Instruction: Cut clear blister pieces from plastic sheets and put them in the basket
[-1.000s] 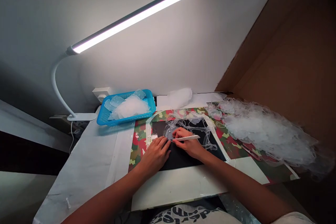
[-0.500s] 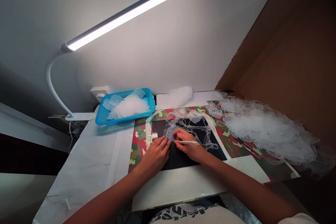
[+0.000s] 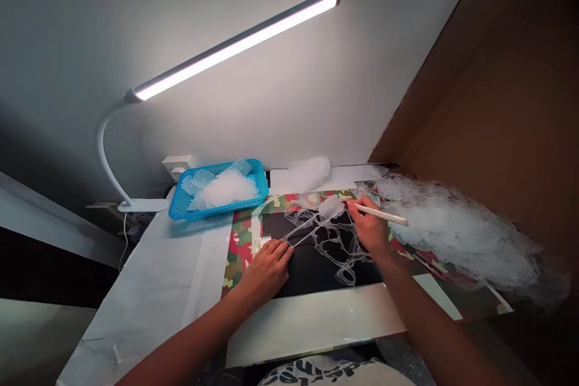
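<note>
Head view: my left hand [image 3: 266, 265] pins the clear film web [image 3: 337, 241] flat; my right hand [image 3: 371, 226], gripping the white stick [image 3: 380, 215], lifts it, and over-pulling could tear it

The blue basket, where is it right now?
The blue basket sits at the back left of the table, against the wall, beside the lamp base and beyond the left hand.
</note>
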A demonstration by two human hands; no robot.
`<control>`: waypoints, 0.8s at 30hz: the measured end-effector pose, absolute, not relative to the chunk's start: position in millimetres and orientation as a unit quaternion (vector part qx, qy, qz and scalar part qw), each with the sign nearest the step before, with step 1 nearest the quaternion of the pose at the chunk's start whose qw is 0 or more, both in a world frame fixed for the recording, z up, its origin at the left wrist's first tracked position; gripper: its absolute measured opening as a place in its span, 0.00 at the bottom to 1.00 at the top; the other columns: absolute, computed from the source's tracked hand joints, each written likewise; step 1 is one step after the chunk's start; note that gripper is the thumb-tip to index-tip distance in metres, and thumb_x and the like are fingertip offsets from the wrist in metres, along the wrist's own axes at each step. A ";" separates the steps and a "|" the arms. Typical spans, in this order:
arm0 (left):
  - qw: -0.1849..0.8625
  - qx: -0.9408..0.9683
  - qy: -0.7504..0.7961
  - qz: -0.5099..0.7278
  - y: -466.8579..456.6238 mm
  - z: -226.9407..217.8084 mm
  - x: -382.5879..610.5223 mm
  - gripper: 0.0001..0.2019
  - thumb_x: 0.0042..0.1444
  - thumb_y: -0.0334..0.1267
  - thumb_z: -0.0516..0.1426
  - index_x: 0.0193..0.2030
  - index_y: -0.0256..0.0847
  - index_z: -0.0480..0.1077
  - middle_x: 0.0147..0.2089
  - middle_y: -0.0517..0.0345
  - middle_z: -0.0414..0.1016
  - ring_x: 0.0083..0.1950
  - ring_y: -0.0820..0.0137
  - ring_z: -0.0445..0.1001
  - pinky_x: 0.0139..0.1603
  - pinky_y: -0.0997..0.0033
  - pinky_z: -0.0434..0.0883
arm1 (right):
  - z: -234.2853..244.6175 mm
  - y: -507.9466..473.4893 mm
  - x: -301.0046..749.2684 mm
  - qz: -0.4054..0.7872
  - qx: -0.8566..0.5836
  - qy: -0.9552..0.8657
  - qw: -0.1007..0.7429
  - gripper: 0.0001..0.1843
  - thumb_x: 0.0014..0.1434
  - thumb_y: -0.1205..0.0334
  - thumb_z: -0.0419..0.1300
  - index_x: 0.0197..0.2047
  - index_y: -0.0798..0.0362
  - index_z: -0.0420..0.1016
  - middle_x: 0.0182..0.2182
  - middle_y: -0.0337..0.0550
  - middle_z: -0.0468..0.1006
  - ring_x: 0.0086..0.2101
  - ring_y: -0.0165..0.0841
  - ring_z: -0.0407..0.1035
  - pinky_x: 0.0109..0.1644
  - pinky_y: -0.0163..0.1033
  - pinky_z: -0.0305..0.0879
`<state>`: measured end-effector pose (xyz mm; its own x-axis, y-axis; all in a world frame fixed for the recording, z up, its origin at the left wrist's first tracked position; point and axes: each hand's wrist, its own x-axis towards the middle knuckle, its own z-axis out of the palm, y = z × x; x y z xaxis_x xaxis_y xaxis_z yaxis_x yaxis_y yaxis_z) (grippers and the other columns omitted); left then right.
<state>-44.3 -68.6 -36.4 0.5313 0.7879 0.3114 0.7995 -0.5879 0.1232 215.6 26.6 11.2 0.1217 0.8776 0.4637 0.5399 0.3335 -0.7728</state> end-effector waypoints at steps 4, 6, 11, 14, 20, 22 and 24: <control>-0.131 -0.830 -0.492 -0.228 -57.0 -13.8 -44.6 0.13 0.62 0.34 0.50 0.44 0.40 0.76 0.46 0.49 0.76 0.49 0.60 0.72 0.54 0.56 0.67 | 12.6 10.8 218.8 0.286 -0.503 -0.631 0.516 0.17 0.60 0.49 0.58 0.26 0.50 0.67 0.28 0.40 0.78 0.32 0.36 0.70 0.38 0.38 0.63; -0.289 -0.736 -0.532 -0.303 -47.2 0.4 -39.6 0.19 0.65 0.45 0.47 0.39 0.40 0.77 0.42 0.50 0.76 0.45 0.62 0.73 0.49 0.60 0.69 | 13.5 -8.3 205.3 0.333 -0.468 -0.649 0.499 0.16 0.62 0.51 0.57 0.27 0.51 0.66 0.35 0.41 0.80 0.35 0.35 0.71 0.41 0.38 0.64; -0.709 -0.424 -0.424 -0.371 -35.1 18.5 -16.5 0.32 0.59 0.64 0.48 0.46 0.33 0.75 0.40 0.45 0.78 0.40 0.64 0.75 0.42 0.64 0.71 | 21.0 -51.2 176.1 0.399 -0.370 -0.748 0.379 0.10 0.61 0.58 0.58 0.30 0.51 0.70 0.38 0.41 0.81 0.37 0.34 0.72 0.42 0.38 0.65; -0.722 -0.436 -0.383 -0.376 -40.1 15.9 -7.7 0.25 0.52 0.53 0.63 0.47 0.33 0.74 0.40 0.48 0.77 0.39 0.67 0.75 0.41 0.68 0.70 | 27.5 -50.5 179.3 0.444 -0.366 -0.715 0.397 0.11 0.61 0.56 0.58 0.29 0.51 0.69 0.41 0.42 0.80 0.40 0.35 0.72 0.44 0.39 0.65; -0.567 -0.603 -0.424 -0.368 -49.9 14.5 -1.9 0.15 0.58 0.45 0.58 0.48 0.38 0.71 0.42 0.51 0.77 0.42 0.66 0.75 0.45 0.66 0.70 | 30.5 -24.6 195.3 0.525 -0.384 -0.634 0.418 0.15 0.59 0.51 0.60 0.27 0.51 0.66 0.41 0.43 0.79 0.41 0.36 0.71 0.44 0.40 0.67; -0.494 -0.659 -0.454 -0.340 -51.7 16.9 -0.5 0.11 0.59 0.43 0.56 0.46 0.41 0.70 0.40 0.54 0.78 0.41 0.67 0.75 0.43 0.68 0.70 | 27.6 -23.4 193.8 0.528 -0.386 -0.640 0.404 0.16 0.59 0.49 0.59 0.27 0.51 0.66 0.39 0.43 0.79 0.38 0.35 0.71 0.41 0.39 0.67; -0.443 -0.688 -0.479 -0.319 -53.3 18.8 0.9 0.09 0.60 0.40 0.55 0.46 0.43 0.68 0.39 0.57 0.79 0.39 0.68 0.75 0.41 0.70 0.69 | 25.0 -25.7 190.2 0.519 -0.393 -0.647 0.397 0.17 0.59 0.48 0.59 0.27 0.52 0.67 0.37 0.42 0.78 0.35 0.33 0.69 0.39 0.38 0.66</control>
